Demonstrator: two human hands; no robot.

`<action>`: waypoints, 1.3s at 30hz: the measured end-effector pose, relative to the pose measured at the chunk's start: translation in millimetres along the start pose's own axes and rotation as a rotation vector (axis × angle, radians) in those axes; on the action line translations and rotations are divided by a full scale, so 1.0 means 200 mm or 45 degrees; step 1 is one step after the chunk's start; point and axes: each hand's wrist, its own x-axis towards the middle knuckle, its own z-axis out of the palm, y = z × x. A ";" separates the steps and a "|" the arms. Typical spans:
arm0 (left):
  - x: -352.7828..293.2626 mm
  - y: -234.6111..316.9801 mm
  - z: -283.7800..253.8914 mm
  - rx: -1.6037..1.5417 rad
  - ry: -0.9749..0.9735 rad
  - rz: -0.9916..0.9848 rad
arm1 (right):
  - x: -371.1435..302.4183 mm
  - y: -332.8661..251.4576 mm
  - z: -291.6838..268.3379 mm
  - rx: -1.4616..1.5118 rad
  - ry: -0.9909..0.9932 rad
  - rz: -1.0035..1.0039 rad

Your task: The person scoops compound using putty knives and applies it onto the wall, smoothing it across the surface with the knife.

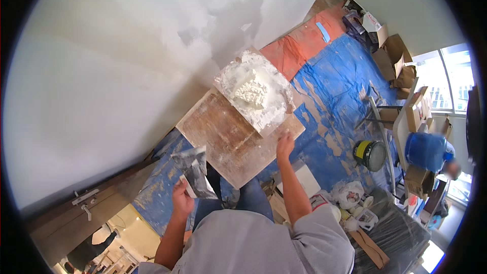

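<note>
My left hand (182, 198) is closed around the handle of a wide metal putty knife (197, 171), its grey blade streaked with white and pointing up. My right hand (285, 144) rests at the right-hand edge of a stained wooden board (218, 132), its fingers curled; what they hold, if anything, is hidden. On the far part of this board lies a smaller square board (278, 94) coated in white. A lumpy heap of white putty (251, 93) sits at its middle.
A white wall (127, 45) with a grey damp-looking patch rises close on the left. Blue sheeting (335, 86) covers the floor, with orange sheeting (284, 50) beyond. To the right stand a dark bucket (370, 155), cardboard boxes (393, 56) and a plastic-wrapped dark surface (395, 223).
</note>
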 end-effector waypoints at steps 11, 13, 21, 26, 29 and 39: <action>0.33 0.74 0.06 0.254 -0.207 0.067 | -1.41 0.37 -0.49 -0.612 -1.114 -0.460; 0.45 0.84 0.09 0.341 -0.257 0.014 | -1.50 0.43 -0.39 -0.774 -1.236 -0.526; 0.79 1.30 0.04 0.509 -0.647 -0.176 | -1.93 0.27 -0.15 -0.438 -0.925 -0.189; 0.89 1.67 0.10 0.634 -0.903 -0.244 | -2.29 -0.12 -0.16 -0.390 -0.707 -0.059; 0.90 1.80 0.20 0.696 -1.016 -0.266 | -2.44 -0.21 -0.17 -0.452 -0.537 -0.205; 0.70 1.88 0.39 0.540 -1.204 -0.492 | -2.52 -1.33 -0.66 -0.083 -0.042 -0.413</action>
